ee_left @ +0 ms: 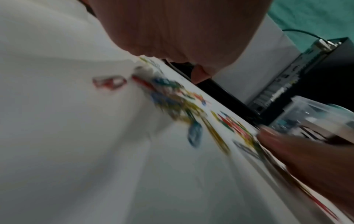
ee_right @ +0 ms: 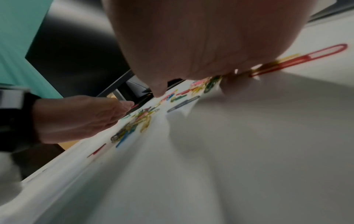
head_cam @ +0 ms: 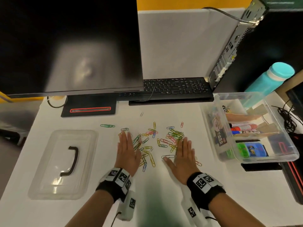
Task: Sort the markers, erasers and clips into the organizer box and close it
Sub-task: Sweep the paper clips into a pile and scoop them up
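Several coloured paper clips (head_cam: 151,141) lie scattered on the white table (head_cam: 164,185). My left hand (head_cam: 127,149) lies flat with straight fingers at the left edge of the pile. My right hand (head_cam: 182,154) lies flat at the pile's right edge, thumb spread toward a grey clip (head_cam: 168,156). Neither hand holds anything. The clear organizer box (head_cam: 211,128) stands open at the right, with markers (head_cam: 244,129) and erasers (head_cam: 252,149) in its compartments. Its clear lid (head_cam: 62,163) with a black handle lies at the left. The wrist views show blurred clips (ee_left: 172,103) (ee_right: 138,121) under each palm.
A monitor (head_cam: 68,45) on its stand and a black keyboard (head_cam: 172,87) stand behind the clips. A computer tower (head_cam: 237,43) and a teal bottle (head_cam: 270,77) stand at the back right. Black cables (head_cam: 288,118) lie right of the box.
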The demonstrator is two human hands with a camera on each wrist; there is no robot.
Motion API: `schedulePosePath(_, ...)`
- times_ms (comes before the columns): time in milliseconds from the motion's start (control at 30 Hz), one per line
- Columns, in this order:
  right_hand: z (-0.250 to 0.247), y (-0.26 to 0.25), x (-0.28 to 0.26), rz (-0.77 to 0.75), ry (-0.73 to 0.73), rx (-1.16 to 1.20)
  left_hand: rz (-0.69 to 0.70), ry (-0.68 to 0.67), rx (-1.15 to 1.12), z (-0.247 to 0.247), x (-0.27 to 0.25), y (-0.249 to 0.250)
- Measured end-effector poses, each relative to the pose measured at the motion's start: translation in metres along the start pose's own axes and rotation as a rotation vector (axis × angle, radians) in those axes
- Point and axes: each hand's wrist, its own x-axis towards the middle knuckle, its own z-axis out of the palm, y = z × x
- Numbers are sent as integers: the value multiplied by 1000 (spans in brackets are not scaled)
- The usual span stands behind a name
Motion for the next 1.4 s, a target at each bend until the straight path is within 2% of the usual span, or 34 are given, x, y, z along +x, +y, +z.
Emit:
schedulePosePath(67, -9, 4, 4, 10, 54, 22, -60, 90, 16, -21, 19, -12)
schedulePosePath(133, -19, 11, 8, 136, 89, 38, -124, 130, 62, -41, 40, -26)
schedulePosePath(200, -23, 12, 8, 304, 78, 61, -148, 75, 103, -51, 56, -39)
schedulePosePath(267, -17, 3, 5, 372, 36, 93, -121, -13, 126, -48, 59, -44)
schedulePosePath(400, 5, -25, -3, 224, -16, 107, 58, -95, 109, -21, 31, -23)
schedulePosePath(500, 2, -35, -5, 96, -30, 131, 165, -158, 113, -5, 14, 1)
schedulePosePath(600, -21, -31, 10, 31, 53, 116, 152, -111, 62, -12, 22, 8)
schedulePosePath(700, -50, -22, 43, 79, 143, 106, 142, -57, 63, -30, 42, 12)
schedulePosePath(833, -62, -22, 79, 110, 46, 69, 136, -115, 122, -41, 76, 32)
schedulePosePath(967, -41, -34, 76, 4, -36, -113, 100, -200, 209, -34, 96, 46)
schedulePosePath(1100, -28, -28, 46, -150, -100, -110, 213, -256, 360, -18, 77, 44)
schedulePosePath(1200, -34, -13, 31, -237, -106, -56, 320, -278, 317, -9, 44, 32)
schedulePosePath(1300, -42, 10, 25, -196, 17, -38, 338, -214, 174, -14, 23, 10)
schedulePosePath(1400, -41, 22, 21, -94, 36, -3, 234, -154, 111, -23, 18, -13)
